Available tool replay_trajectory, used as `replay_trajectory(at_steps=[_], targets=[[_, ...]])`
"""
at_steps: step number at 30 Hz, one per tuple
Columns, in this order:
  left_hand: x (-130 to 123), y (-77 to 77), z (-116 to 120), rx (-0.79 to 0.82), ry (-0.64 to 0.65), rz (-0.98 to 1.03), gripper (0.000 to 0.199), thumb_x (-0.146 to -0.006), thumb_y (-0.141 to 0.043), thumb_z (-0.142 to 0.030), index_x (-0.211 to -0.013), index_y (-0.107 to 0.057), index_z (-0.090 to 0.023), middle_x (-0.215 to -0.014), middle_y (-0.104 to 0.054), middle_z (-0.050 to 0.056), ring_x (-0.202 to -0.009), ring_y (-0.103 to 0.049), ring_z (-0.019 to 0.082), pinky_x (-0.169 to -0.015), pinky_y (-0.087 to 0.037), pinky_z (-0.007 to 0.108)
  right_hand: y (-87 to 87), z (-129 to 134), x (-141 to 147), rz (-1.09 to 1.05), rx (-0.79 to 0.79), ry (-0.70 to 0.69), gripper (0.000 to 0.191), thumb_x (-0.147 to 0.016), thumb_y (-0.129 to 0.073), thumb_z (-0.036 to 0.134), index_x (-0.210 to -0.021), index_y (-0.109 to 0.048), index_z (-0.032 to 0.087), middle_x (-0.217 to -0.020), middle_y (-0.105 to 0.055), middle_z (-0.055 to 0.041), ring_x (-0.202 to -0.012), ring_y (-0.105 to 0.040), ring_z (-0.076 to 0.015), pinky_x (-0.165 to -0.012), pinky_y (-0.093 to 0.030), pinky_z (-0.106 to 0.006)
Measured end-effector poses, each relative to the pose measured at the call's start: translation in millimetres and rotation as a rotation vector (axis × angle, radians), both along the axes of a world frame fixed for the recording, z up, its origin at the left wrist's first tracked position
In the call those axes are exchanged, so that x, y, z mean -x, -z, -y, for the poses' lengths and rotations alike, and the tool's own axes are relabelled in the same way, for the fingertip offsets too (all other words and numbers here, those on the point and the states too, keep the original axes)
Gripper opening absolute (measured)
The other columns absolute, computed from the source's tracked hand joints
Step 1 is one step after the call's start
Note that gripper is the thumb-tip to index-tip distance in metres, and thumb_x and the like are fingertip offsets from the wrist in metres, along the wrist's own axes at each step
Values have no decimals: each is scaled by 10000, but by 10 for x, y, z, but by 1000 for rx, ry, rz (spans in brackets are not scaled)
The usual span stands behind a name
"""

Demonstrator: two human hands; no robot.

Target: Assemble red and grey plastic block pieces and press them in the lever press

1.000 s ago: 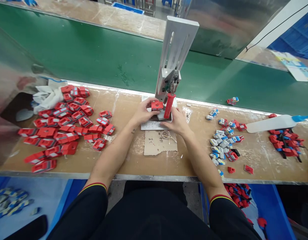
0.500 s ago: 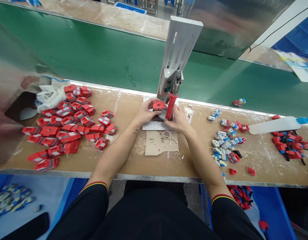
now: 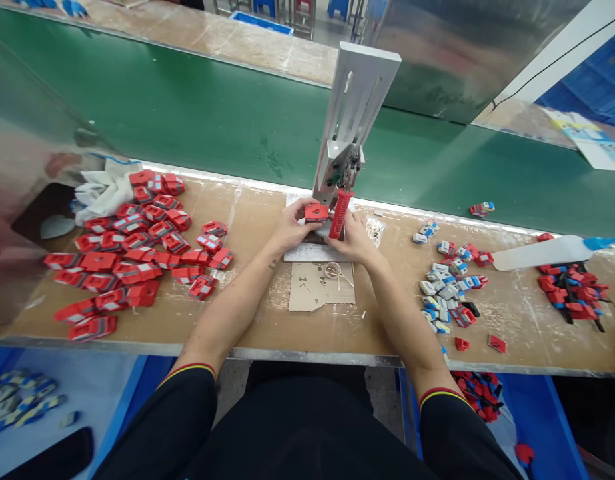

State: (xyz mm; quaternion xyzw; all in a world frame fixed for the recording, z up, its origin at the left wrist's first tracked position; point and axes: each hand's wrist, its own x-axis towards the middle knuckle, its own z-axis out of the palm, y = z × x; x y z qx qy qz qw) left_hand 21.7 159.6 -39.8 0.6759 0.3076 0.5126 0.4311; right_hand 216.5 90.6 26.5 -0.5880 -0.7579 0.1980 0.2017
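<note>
My left hand (image 3: 293, 225) is closed on a red toy vehicle part (image 3: 316, 213), gripped between thumb and fingers at the left of the press's base. My right hand (image 3: 356, 239) curls in from the other side, thumb in front, just behind and beside the red handle (image 3: 341, 213) of the toggle clamp. What its fingers grip is hidden by that handle. The clamp (image 3: 348, 170) sits on an upright slotted metal plate (image 3: 357, 87), above a metal base (image 3: 312, 253). Part of a greyish piece shows between my hands.
Many red and grey toy vehicle parts (image 3: 137, 272) lie at left beside a white cloth (image 3: 104, 193). Right of me are small white, blue and red pieces (image 3: 444, 287), a white bottle (image 3: 542, 252) and red-black parts (image 3: 572, 290). Cardboard (image 3: 307, 287) with a small round cup (image 3: 332, 269) lies in front.
The view has shifted slightly. Both hands keep nearly the same places by the clamp, and the red part stays in my left hand.
</note>
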Motion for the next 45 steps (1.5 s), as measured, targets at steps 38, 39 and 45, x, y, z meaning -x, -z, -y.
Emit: replay_trajectory(at_steps=[38,39,45], targets=[[-105,-208,146,46,-22,-134,451,-813,-780,-121,-1245,-673,-188,-1189,-782,84,-1036,-757,204,-1005,-623,399,-1634,-73,279,-437,-824,-49,660,-1059,-174,733,-1271,-576,254,-1101,-682,-73,-964,-737,-206,-802,-588,-379],[-119,-208,151,39,-28,-144,452,-815,-783,-122,-1248,-672,-188,-1182,-785,82,-1028,-758,204,-993,-626,394,-1573,-75,259,-455,-826,-81,644,-1067,-161,719,-1313,-561,279,-1132,-684,-63,-997,-742,-214,-821,-589,-399],[-191,-238,163,10,-52,-167,468,-811,-799,-142,-1260,-675,-184,-1121,-806,62,-975,-766,202,-955,-631,374,-1274,128,238,-433,-837,-103,640,-1068,-150,711,-1489,-457,339,-1349,-626,-89,-1202,-716,-289,-913,-625,-493]])
